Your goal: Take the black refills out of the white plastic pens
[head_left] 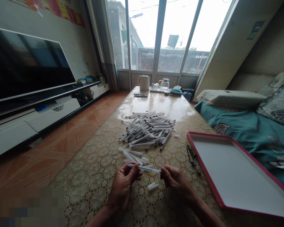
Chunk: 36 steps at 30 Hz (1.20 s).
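Observation:
A whitish, see-through pen [149, 169] is stretched between my two hands just above the table. My left hand [123, 183] pinches it near its pointed end, with thumb and fingertips. At the other end, the fingers of my right hand [176, 182] are closed around the pen. Below it, between the hands, lies a short clear pen cap [152, 186]. Several pale pen barrels [132, 157] lie loosely just beyond my left hand. Farther off spreads a large heap of pens [148, 128] with clear barrels and dark ends.
On the right lies a shallow white tray with a red rim [208, 178], beside thin black pieces [191, 155]. A beige jug [144, 83], a glass pot [164, 84] and a tissue pack [175, 92] stand at the table's far end. A bed [241, 126] borders the right side.

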{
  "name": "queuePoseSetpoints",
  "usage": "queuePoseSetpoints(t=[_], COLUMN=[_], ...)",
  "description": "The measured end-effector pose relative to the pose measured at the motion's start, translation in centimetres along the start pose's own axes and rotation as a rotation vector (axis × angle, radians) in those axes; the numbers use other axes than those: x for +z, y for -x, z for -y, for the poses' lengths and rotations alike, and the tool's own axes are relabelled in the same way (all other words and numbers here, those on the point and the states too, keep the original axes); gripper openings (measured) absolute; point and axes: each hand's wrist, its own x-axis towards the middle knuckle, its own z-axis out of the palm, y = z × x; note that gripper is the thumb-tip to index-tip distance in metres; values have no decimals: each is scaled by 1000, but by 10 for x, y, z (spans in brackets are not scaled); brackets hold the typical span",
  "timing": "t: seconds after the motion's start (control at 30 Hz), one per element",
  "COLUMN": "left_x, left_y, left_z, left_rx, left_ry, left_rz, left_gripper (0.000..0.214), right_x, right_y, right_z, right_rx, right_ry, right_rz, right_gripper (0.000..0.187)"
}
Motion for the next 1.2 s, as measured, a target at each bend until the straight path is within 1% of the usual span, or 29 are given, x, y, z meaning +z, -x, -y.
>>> queuePoseSetpoints(t=[0.13,0.2,0.37,0.5,0.6,0.67,0.77,0.83,0.87,0.93,1.07,1.13,1.2], left_x=[2,3,5,6,7,7,7,7,7,8,8,7,7], left_y=[-1,-1,-1,-2,-1,-1,-2,-2,-2,-2,-2,-3,-3], left_z=[4,5,5,3,3,3,3,3,2,2,2,2,2], left_rx=[-48,-76,-99,-107,-108,-109,-116,-120,-120,-120,-116,-112,-112], left_ry=[36,42,58,67,80,84,80,72,71,73,82,81,74], left_rz=[108,126,63,44,37,37,42,42,40,39,41,44,45], left_gripper=[22,22,23,24,24,24,26,26,26,26,25,25,25], right_x=[5,7,9,10,10,9,8,9,9,10,9,8,7], right_y=[-3,-3,-1,0,-1,-2,-3,-3,-3,-3,-4,-4,-4], right_z=[-1,0,-1,0,0,0,-1,-2,-3,-3,-3,-3,-3], right_rx=[-1,-2,-35,-19,-60,-107,-143,-158,-167,-180,-176,-182,-192], right_ry=[-9,-17,-24,-98,-127,-79,97,189,210,213,173,195,233], right_rz=[-11,-11,-56,-95,-120,-142,-150,-148,-149,-159,-201,-191,-161], right_gripper=[44,44,38,33,22,21,21,34,36,34,21,22,31])
